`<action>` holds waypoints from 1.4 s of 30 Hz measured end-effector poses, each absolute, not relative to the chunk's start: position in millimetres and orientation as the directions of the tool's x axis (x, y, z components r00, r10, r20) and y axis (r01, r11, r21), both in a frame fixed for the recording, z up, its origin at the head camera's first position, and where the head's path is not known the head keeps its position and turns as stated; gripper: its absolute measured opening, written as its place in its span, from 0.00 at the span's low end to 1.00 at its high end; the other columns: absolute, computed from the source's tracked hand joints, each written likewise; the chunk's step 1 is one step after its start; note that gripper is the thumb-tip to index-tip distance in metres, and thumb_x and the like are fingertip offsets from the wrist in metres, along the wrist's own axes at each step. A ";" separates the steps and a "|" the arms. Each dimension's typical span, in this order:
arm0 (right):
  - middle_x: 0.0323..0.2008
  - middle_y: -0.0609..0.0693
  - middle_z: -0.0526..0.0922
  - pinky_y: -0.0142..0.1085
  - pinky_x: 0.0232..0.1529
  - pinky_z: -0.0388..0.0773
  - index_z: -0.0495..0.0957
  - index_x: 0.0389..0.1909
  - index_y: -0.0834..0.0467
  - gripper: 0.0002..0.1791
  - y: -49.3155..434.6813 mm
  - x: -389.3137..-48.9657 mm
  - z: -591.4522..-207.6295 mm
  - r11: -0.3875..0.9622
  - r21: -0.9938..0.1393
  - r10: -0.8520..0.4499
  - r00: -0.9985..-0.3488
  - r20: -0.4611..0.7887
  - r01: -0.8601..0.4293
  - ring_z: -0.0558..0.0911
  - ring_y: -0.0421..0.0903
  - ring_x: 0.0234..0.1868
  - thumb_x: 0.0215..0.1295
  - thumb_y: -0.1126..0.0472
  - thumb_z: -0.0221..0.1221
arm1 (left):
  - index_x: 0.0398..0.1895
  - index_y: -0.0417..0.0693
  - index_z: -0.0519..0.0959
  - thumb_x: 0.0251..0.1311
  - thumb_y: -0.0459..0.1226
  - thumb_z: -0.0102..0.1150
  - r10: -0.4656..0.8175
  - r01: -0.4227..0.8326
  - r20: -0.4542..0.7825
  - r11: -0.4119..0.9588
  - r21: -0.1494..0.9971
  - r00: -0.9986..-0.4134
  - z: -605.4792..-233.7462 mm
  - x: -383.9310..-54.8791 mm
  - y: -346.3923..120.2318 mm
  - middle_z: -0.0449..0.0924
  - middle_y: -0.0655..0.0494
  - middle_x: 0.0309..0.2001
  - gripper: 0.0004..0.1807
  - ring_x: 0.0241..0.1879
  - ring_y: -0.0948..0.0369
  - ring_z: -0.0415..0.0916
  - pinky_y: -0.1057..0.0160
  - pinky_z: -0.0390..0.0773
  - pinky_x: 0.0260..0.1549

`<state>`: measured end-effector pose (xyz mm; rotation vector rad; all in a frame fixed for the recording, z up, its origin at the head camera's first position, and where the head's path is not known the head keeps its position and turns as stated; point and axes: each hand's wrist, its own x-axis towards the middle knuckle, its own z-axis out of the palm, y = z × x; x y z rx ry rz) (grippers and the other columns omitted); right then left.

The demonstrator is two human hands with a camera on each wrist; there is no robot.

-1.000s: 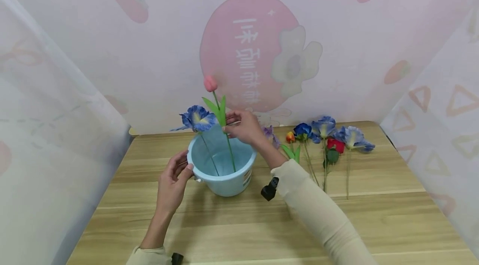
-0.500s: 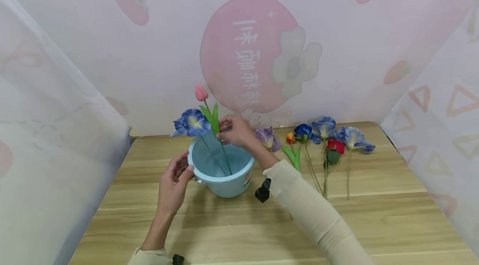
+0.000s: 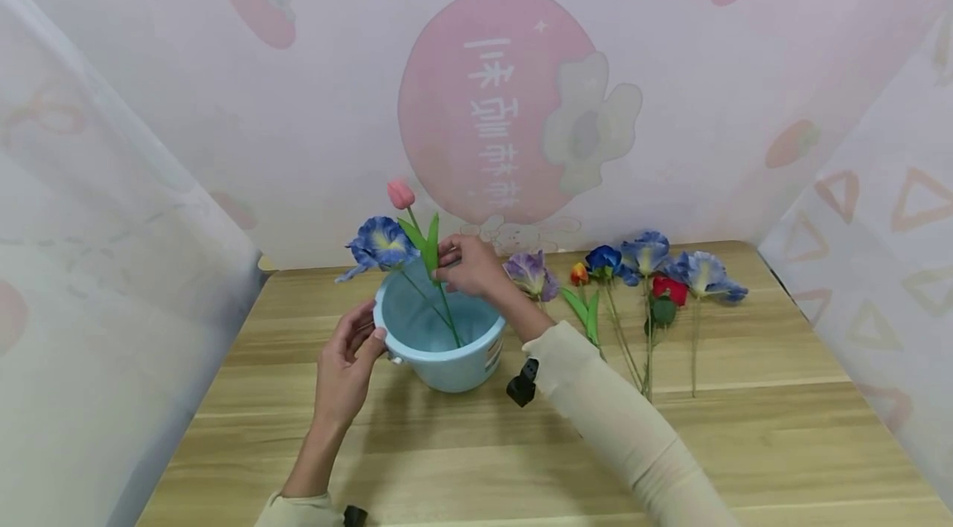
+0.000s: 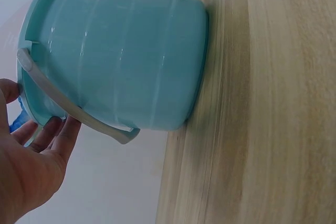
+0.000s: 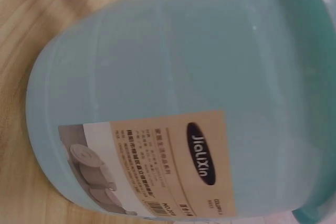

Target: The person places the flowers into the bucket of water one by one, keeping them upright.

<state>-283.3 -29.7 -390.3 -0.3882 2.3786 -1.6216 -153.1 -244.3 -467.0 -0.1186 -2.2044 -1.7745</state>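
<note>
A light blue bucket [image 3: 456, 370] stands on the wooden table. My left hand [image 3: 346, 366] grips its left rim between thumb and fingers; in the left wrist view the bucket's handle [image 4: 76, 109] hangs down past the fingertips. Above the bucket, my right hand [image 3: 474, 269] pinches the green stem of a pink tulip [image 3: 400, 194] just by its leaves, and the stem's lower end is inside the bucket. A blue iris-like flower [image 3: 381, 243] leans over the back left rim, its stem inside too. The right wrist view shows only the bucket's labelled side [image 5: 173, 166], not my right hand.
To the right on the table [image 3: 774, 444] lie a purple flower [image 3: 533, 273], an orange tulip [image 3: 579, 273], a dark blue flower [image 3: 603, 258], a red rose [image 3: 668, 290] and two paler blue flowers, one [image 3: 703, 272] farthest right. A printed cloth backdrop stands behind.
My right hand has moved left and down with the tulip, which now sits lower in the bucket. The blue flower has shifted slightly left. My left hand has stayed on the rim.
</note>
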 end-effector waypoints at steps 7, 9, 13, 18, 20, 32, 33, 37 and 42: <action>0.57 0.61 0.87 0.43 0.48 0.92 0.80 0.64 0.64 0.22 -25.4 -278.7 -380.7 0.386 -0.920 -0.363 -0.928 -0.087 -0.065 0.90 0.58 0.53 0.71 0.68 0.68 | 0.76 0.41 0.71 0.80 0.34 0.58 -0.132 0.258 0.292 0.227 0.939 -0.947 -467.7 -153.6 -244.4 0.78 0.40 0.68 0.25 0.59 0.67 0.82 0.73 0.88 0.49; 0.58 0.61 0.87 0.44 0.50 0.92 0.79 0.65 0.63 0.23 -22.0 -277.1 -377.9 0.382 -0.922 -0.363 -0.928 -0.085 -0.065 0.90 0.58 0.53 0.72 0.66 0.68 | 0.76 0.42 0.72 0.80 0.34 0.58 -0.134 0.258 0.293 0.230 0.938 -0.947 -468.1 -153.7 -244.5 0.78 0.41 0.68 0.25 0.60 0.67 0.83 0.73 0.88 0.49; 0.59 0.60 0.87 0.43 0.51 0.92 0.78 0.67 0.62 0.24 -12.3 -273.6 -374.0 0.341 -0.938 -0.366 -0.928 -0.070 -0.063 0.90 0.57 0.55 0.72 0.64 0.68 | 0.76 0.42 0.72 0.80 0.35 0.58 -0.136 0.257 0.293 0.235 0.938 -0.946 -468.0 -153.3 -244.3 0.78 0.40 0.68 0.25 0.60 0.66 0.82 0.73 0.88 0.50; 0.60 0.60 0.86 0.48 0.57 0.91 0.77 0.69 0.61 0.26 3.9 -268.2 -369.7 0.269 -0.962 -0.378 -0.924 -0.063 -0.045 0.88 0.56 0.59 0.73 0.63 0.68 | 0.76 0.42 0.72 0.80 0.35 0.58 -0.140 0.256 0.294 0.234 0.938 -0.946 -468.2 -153.7 -244.3 0.78 0.40 0.68 0.25 0.60 0.65 0.82 0.73 0.88 0.50; 0.60 0.60 0.86 0.49 0.58 0.90 0.77 0.69 0.62 0.26 11.8 -265.8 -368.0 0.242 -0.969 -0.380 -0.924 -0.053 -0.044 0.87 0.56 0.60 0.73 0.63 0.68 | 0.76 0.42 0.72 0.80 0.35 0.58 -0.139 0.257 0.294 0.235 0.937 -0.945 -468.1 -153.8 -244.2 0.78 0.40 0.68 0.25 0.60 0.65 0.83 0.73 0.88 0.50; 0.64 0.64 0.83 0.53 0.60 0.89 0.76 0.72 0.61 0.27 66.7 -251.5 -365.9 0.134 -0.989 -0.332 -0.943 0.016 -0.064 0.85 0.59 0.63 0.75 0.62 0.66 | 0.76 0.43 0.72 0.80 0.35 0.58 -0.144 0.255 0.292 0.232 0.939 -0.946 -467.6 -154.5 -244.2 0.79 0.41 0.67 0.25 0.59 0.66 0.83 0.73 0.88 0.50; 0.65 0.63 0.82 0.52 0.61 0.89 0.75 0.72 0.60 0.28 71.0 -250.4 -366.4 0.129 -0.990 -0.326 -0.945 0.013 -0.058 0.84 0.59 0.63 0.75 0.61 0.66 | 0.76 0.43 0.73 0.80 0.35 0.58 -0.144 0.253 0.291 0.232 0.939 -0.946 -467.5 -154.5 -244.1 0.79 0.41 0.67 0.25 0.59 0.66 0.82 0.73 0.88 0.50; 0.67 0.63 0.80 0.51 0.62 0.88 0.74 0.74 0.59 0.29 88.9 -245.7 -370.0 0.119 -0.992 -0.300 -0.954 0.009 -0.046 0.82 0.61 0.66 0.76 0.60 0.66 | 0.76 0.43 0.73 0.80 0.35 0.58 -0.142 0.250 0.288 0.235 0.939 -0.947 -467.4 -154.4 -243.7 0.79 0.41 0.67 0.25 0.59 0.67 0.82 0.73 0.88 0.50; 0.68 0.64 0.79 0.50 0.62 0.88 0.74 0.73 0.58 0.28 111.9 -241.4 -379.5 0.115 -0.993 -0.248 -0.969 -0.003 -0.026 0.81 0.63 0.67 0.76 0.59 0.66 | 0.76 0.43 0.73 0.80 0.35 0.58 -0.144 0.252 0.290 0.237 0.938 -0.946 -467.4 -154.0 -243.5 0.79 0.41 0.68 0.25 0.58 0.67 0.82 0.74 0.87 0.50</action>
